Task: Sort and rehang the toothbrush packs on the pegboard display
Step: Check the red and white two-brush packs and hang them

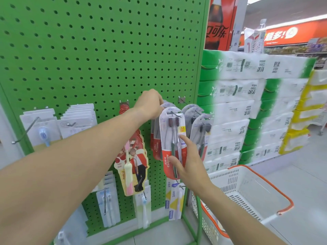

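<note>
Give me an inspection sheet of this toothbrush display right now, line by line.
Surface: green pegboard, upper part bare of packs, hooks along the lower rows.
Job's things: red Colgate twin pack at the front of its hook; more packs behind and on the right-hand hook.
Clutter: pink toothbrush card, white packs on other hooks.
Grippers: left hand grips the top of the Colgate pack at the hook; right hand rests open against its lower front.
Cables: nothing seen.
Surroundings: white basket with orange handle on the floor, stacked tissue packs beside the board.
</note>
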Demonstrator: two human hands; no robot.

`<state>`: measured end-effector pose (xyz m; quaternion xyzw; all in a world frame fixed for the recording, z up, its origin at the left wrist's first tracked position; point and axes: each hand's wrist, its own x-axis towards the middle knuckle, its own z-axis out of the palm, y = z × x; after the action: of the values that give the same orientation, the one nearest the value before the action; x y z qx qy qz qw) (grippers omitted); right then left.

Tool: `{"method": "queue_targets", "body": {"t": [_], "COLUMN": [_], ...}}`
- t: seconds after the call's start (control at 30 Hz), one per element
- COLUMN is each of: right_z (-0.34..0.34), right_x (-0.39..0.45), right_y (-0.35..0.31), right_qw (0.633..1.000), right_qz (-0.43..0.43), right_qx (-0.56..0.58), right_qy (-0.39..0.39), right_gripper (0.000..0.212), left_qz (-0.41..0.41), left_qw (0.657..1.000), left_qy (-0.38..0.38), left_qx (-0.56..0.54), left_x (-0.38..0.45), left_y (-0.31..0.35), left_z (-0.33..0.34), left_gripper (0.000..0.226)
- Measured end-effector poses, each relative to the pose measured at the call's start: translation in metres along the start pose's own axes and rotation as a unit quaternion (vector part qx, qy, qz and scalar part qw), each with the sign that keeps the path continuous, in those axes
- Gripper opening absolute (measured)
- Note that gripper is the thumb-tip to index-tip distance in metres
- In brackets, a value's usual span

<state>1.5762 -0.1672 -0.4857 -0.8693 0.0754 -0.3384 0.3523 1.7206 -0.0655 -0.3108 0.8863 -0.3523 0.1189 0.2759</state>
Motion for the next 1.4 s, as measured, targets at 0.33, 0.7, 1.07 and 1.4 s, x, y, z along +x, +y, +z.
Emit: {"method": "queue_targets", "body": {"t": [0.33,0.7,1.07,1.4], "right_z": [-0.007,-0.008,-0.026,-0.055], "right_x": [0.008,0.004,0.001,0.015], "right_y": [0.004,0.008,-0.034,-0.127], "right_qw": [1.0,0.998,0.98,0.952], "right_qz": [0.0,-0.005,-0.056,-0.137], "right_qx": [-0.026,-0.007,0.043,0.195], "right_qy": [-0.011,-0.069,0.188,0.193], "right_gripper": [0.05,0.061,0.023,0.023], "left_qz": [0.026,0.032,0.115,0.248], "left_qw": [0.999,0.997,0.909,0.896], "left_qy": [-0.027,0.064,0.327,0.33], "left_qx": [0.019,-0.018,-0.232,-0.164], "left_x": [-0.004,-0.02,-0.057,-0.103], "left_y": [-0.003,-0.013,0.017,0.019], "left_z": [-0.021,-0.041,-0.069,-0.086], "left_gripper": [0.011,0.01,0.014,0.026]}}
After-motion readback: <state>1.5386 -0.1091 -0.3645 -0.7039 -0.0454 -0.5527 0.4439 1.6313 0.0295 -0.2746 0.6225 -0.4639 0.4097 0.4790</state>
